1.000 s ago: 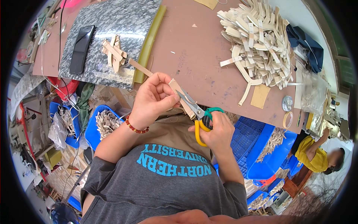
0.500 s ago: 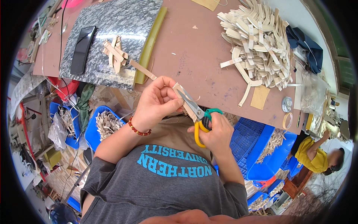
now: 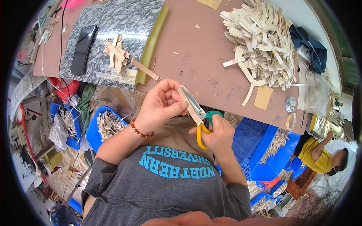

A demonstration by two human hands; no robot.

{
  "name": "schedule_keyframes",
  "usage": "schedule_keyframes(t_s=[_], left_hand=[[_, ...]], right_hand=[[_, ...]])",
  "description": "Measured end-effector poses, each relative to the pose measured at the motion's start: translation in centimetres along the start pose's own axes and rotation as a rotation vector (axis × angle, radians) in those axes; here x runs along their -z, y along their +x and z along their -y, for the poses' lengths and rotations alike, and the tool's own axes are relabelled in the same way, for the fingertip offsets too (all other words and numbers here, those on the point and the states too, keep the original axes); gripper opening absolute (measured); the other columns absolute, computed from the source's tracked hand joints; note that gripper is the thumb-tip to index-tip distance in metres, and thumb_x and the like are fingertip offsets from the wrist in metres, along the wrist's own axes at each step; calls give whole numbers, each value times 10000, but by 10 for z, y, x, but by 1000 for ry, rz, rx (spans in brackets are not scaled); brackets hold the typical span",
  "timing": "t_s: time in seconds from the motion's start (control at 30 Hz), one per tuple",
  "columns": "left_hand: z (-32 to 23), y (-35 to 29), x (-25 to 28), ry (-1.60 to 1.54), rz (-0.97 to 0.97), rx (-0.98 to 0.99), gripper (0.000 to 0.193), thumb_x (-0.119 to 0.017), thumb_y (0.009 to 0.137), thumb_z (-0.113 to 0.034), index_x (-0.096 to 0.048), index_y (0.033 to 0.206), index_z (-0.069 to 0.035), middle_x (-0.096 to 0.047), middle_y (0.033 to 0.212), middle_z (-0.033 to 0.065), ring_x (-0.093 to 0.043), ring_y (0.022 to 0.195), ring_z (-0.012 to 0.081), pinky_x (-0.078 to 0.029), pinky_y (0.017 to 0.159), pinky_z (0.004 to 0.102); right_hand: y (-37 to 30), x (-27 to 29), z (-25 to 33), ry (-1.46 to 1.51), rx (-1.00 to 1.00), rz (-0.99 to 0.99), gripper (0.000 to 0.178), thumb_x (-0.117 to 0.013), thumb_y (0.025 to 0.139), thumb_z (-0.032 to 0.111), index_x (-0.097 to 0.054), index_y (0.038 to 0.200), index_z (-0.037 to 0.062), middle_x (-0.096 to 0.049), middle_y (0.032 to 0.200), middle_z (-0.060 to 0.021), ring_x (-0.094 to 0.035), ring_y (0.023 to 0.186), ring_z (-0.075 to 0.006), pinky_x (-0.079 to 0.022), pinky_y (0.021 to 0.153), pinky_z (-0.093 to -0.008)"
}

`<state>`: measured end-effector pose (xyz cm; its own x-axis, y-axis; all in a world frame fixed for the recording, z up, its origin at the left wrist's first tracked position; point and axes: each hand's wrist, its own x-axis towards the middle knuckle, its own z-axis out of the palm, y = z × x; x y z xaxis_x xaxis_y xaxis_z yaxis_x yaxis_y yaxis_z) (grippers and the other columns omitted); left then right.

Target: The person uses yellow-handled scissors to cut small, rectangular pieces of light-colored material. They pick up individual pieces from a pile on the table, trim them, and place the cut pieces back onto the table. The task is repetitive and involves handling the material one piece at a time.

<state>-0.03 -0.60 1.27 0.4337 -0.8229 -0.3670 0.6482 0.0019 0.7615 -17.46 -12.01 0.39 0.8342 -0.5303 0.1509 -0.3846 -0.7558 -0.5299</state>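
My left hand (image 3: 163, 103) pinches a beige strap (image 3: 193, 110) between thumb and fingers, in front of my chest at the table's near edge. My right hand (image 3: 220, 132) is closed round the handles of a pair of scissors (image 3: 203, 117), one loop yellow and the other green. The metal blades lie along the strap's edge, pointing up toward my left fingertips. Beyond my left hand, a small bundle of beige straps (image 3: 117, 56) rests on a grey marbled sheet (image 3: 124, 19), one strap reaching out toward that hand.
A brown table (image 3: 188, 56) spreads ahead. On it are a large heap of beige straps (image 3: 260, 45), a black phone (image 3: 83, 49) and a tape roll (image 3: 290, 121). Blue bins (image 3: 264, 165) with straps stand below. A person in yellow (image 3: 315, 155) is at far right.
A thin curled offcut beside the blades is no longer seen there. The strap and scissors have shifted slightly, and the blades sit closer along the strap.
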Motion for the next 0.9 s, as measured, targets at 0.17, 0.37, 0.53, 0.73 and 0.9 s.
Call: schedule_keyframes(t_s=[0.17,0.37,0.53,0.73,0.9], left_hand=[[4,-2,1,21,6,-1,312,-598,841,48,-485,1127,-6,-621,848,51,-636,767,100,-547,696,224],[18,1,9,92,-137,-197,244,-578,854,51,-542,1093,18,-632,897,84,-640,807,123,-557,721,251],[29,-3,1,105,-84,-191,133,-593,855,39,-547,977,10,-637,902,87,-644,828,135,-554,749,270],[27,-7,10,220,177,51,119,-625,850,15,-523,901,-21,-639,889,58,-639,823,118,-523,732,243],[26,-1,7,131,211,150,157,-619,870,-12,-526,996,-3,-632,846,35,-621,811,84,-508,722,221]], right_hand=[[-3,-1,-1,81,-122,74,470,-860,579,341,-532,728,39,-514,604,-64,-526,507,-192,-435,490,-316],[-7,-9,-12,1050,-480,-46,331,-789,702,62,-543,920,21,-626,803,-79,-590,661,-106,-490,605,-248],[14,-15,3,1193,-510,-168,291,-706,762,-29,-493,957,12,-617,892,-106,-609,775,-123,-502,703,-247],[29,-8,-11,1113,-422,-48,272,-699,779,3,-488,950,16,-625,846,-92,-623,761,-142,-511,690,-258],[32,-8,-8,1135,-416,49,247,-672,802,-30,-489,960,22,-628,845,-93,-622,767,-139,-516,686,-265]])
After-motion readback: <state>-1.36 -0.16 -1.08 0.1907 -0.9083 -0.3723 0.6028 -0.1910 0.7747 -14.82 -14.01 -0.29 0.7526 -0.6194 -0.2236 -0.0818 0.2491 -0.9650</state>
